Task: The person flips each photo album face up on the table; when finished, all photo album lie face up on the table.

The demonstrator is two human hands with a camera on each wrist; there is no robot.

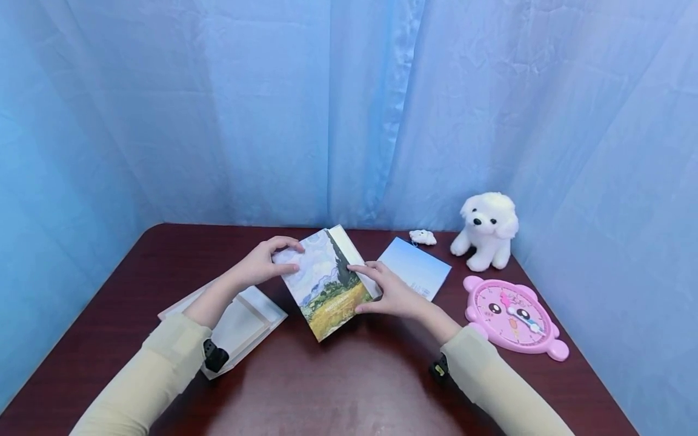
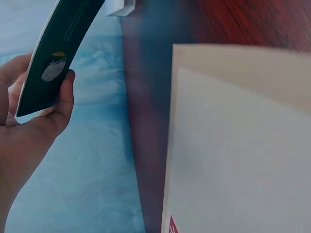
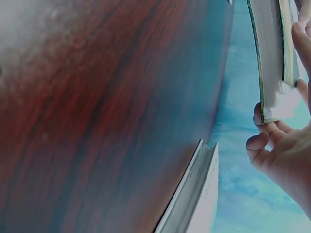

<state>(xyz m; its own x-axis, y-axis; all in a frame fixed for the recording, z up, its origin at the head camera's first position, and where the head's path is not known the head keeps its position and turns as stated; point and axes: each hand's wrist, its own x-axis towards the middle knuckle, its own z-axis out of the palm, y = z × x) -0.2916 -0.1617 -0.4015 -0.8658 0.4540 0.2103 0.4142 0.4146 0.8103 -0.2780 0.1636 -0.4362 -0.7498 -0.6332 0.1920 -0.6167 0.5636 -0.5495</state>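
Note:
Both hands hold a book with a painted landscape cover (image 1: 327,290) tilted over the middle of the table. My left hand (image 1: 262,261) pinches its upper left edge, thumb and index finger on the front. Along the right side, my right hand (image 1: 397,295) grips it by the edge. A white strip of another book (image 1: 353,257) sticks out from behind the cover on that side. In the left wrist view, a dark green back cover (image 2: 46,92) with an oval picture shows between the fingers. The right wrist view shows pale page edges (image 3: 272,63) of two layers at the right fingers.
A pale stack of flat books (image 1: 240,333) lies under my left forearm. To the right are a blue square book (image 1: 417,269), a small white plush (image 1: 422,237), a white plush dog (image 1: 485,236) and a pink toy clock (image 1: 512,315). Blue curtains (image 1: 272,121) hang behind the table.

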